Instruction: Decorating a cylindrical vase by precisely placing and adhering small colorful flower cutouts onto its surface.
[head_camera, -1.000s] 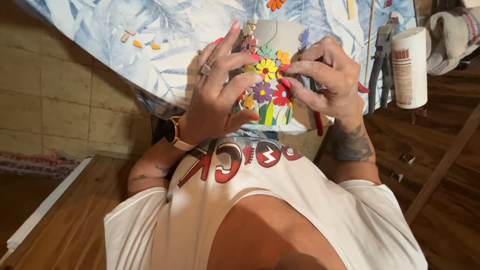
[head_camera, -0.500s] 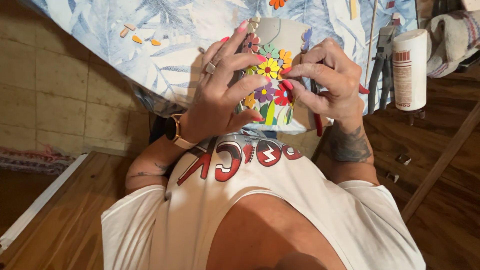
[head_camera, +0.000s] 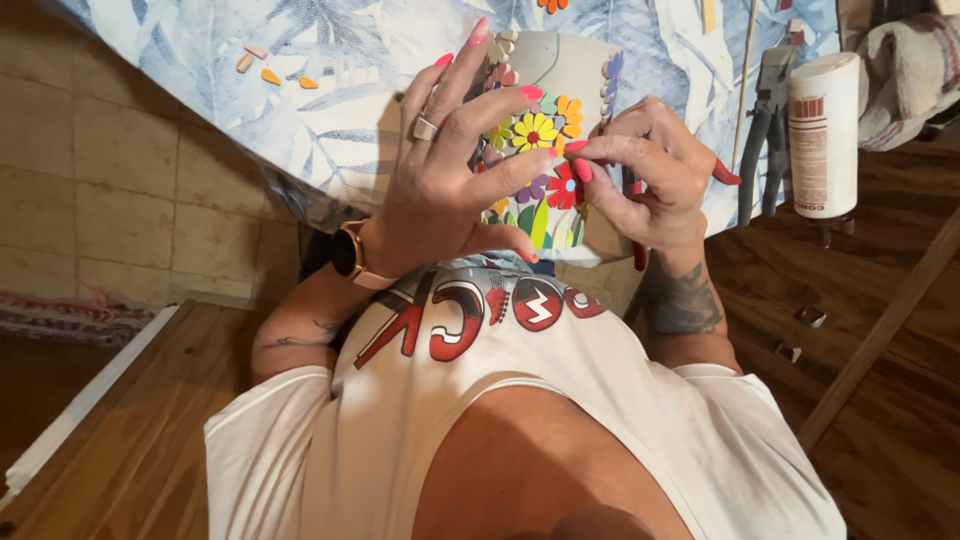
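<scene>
Open tablecloth (head_camera: 300, 120) lies left of the pot (head_camera: 560, 70); pliers (head_camera: 765, 140) and a white tube (head_camera: 823, 135) crowd its right.

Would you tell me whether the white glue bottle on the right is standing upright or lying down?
Lying down: the white glue bottle rests lengthwise on the leaf-print cloth beside the pliers.

Pale pot (head_camera: 560, 75) with colourful flower mosaic, tilted, held above lap
</scene>
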